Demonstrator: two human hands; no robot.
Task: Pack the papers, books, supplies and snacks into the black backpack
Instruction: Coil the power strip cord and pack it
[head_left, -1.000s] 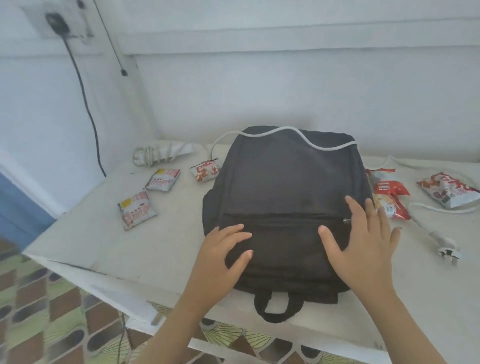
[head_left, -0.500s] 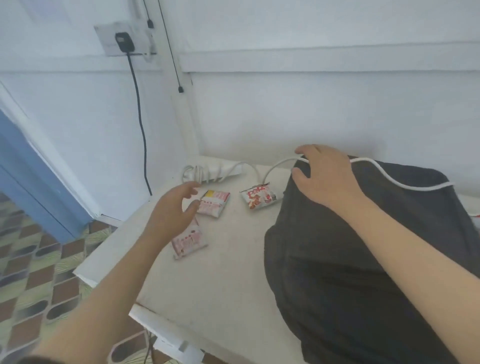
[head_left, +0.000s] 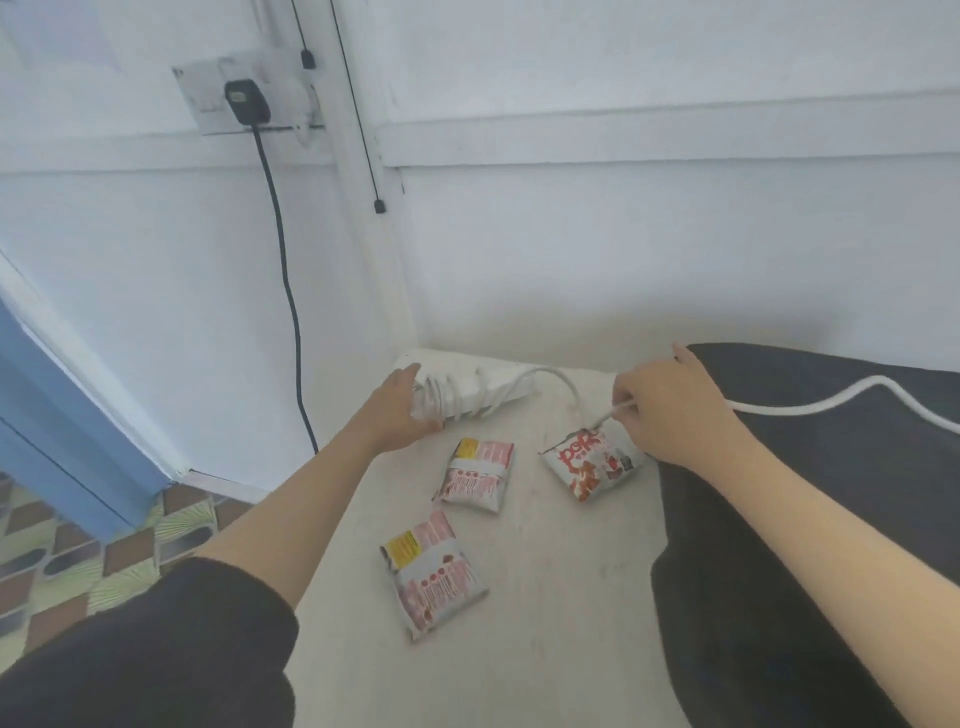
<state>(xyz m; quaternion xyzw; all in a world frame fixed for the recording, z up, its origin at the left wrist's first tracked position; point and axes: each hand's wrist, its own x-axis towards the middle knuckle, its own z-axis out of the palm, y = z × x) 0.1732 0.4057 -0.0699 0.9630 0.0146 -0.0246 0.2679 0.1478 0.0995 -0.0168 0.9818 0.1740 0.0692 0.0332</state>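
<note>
The backpack (head_left: 810, 467) was black, and the cable (head_left: 831, 401) across it was white. The bench (head_left: 545, 639) was off-white and faintly smudged, and the power strip (head_left: 498, 387) was white. One snack packet (head_left: 592, 465) was white with red lettering. The middle packet (head_left: 475, 478) and near packet (head_left: 434, 574) were pink and white with yellow corners. The sleeve (head_left: 145, 654) was black. The floor (head_left: 78, 566) was patterned in green, brown and grey.

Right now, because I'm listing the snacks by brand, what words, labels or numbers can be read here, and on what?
"pok", large red letters, last one uncertain: snack packet beside the right hand.
Middle packet: red and yellow print, too blurred to read.
Nearest packet: likewise too blurred.
Black plug in the wall socket: small mark, unreadable.
Black backpack: no text shows.
</note>
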